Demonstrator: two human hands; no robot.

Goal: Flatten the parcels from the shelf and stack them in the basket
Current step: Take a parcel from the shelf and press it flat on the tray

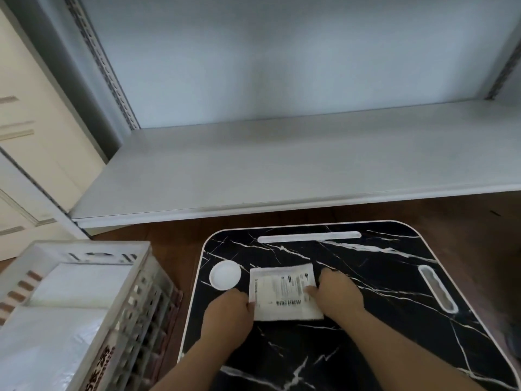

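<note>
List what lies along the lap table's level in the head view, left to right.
Basket → round white recess → left hand → labelled white parcel → right hand → slanted handle slot.

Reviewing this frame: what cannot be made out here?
- Head view: print on the parcel label is too small and blurred to read.
- Left hand and right hand cover the parcel's side edges.
- Basket: cut off by the left edge; the parcels inside cannot be counted.
</note>
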